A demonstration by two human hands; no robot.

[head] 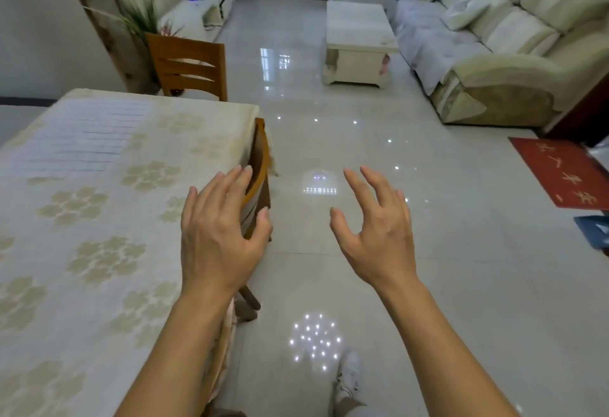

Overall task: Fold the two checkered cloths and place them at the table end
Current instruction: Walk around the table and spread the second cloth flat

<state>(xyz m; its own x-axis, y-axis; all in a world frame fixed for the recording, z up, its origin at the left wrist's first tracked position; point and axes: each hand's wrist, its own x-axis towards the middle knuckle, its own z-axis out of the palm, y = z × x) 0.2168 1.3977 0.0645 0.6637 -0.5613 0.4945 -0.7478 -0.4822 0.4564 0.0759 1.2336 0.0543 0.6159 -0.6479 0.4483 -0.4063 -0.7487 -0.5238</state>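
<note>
- Two bare hands, held out side by side, backs to the camera; left hand over the near edge of the desk, fingers spread and lightly bent, gripping nothing; right hand over the floor, fingers splayed and half curled, likewise holding nothing.
- One desk, covered in a cream cloth with a pale gold flower pattern and a faint grid panel toward its far end; no separate checkered cloth can be made out on it with certainty.
- Two checkered cloths: not identifiable anywhere in view; location cannot be told; folding judged not yet begun.
- Two orange-brown wooden chairs; one slat-backed chair at the far end of the desk, one tucked chair just beyond the left hand.
- One glossy pale tiled floor; cream sofa, white coffee table and red doormat well apart from the desk.
- Advice for the step in hand, as judgement: find the cloths first; pinch each at two matching corners, lay it flat on the desk and align edges before creasing.
</note>
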